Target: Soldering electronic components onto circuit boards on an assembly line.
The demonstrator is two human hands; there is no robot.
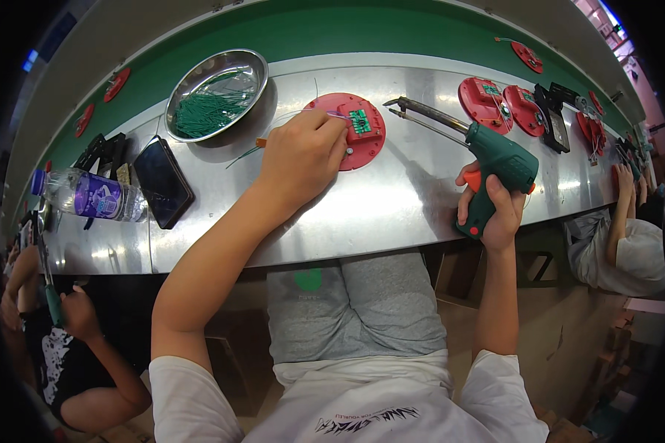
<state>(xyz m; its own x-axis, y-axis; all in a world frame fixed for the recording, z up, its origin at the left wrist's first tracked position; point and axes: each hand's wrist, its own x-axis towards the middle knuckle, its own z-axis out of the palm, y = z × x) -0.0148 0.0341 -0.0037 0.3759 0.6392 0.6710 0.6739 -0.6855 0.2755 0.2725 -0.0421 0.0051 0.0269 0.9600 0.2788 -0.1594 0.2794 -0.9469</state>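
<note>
A round red plastic disc (369, 151) lies on the metal bench with a small green circuit board (360, 122) on it. My left hand (303, 151) rests over the disc's left side, its fingers pinched together close to the board. Thin green wire (241, 155) sticks out from behind this hand; the fingertips themselves are partly hidden. An orange-tipped lead (261, 142) shows beside the wrist. In my right hand (499, 210) is a green pistol-grip soldering gun (504, 159), with a finger around its orange trigger. Its dark tip points left, above the bench and apart from the disc.
A steel bowl (256, 70) of cut green wires stands at the back left. Beside it are a black phone (162, 181) and a water bottle (100, 193) lying down. More red discs (485, 103) sit at the back right. Other people (89, 347) work on both sides.
</note>
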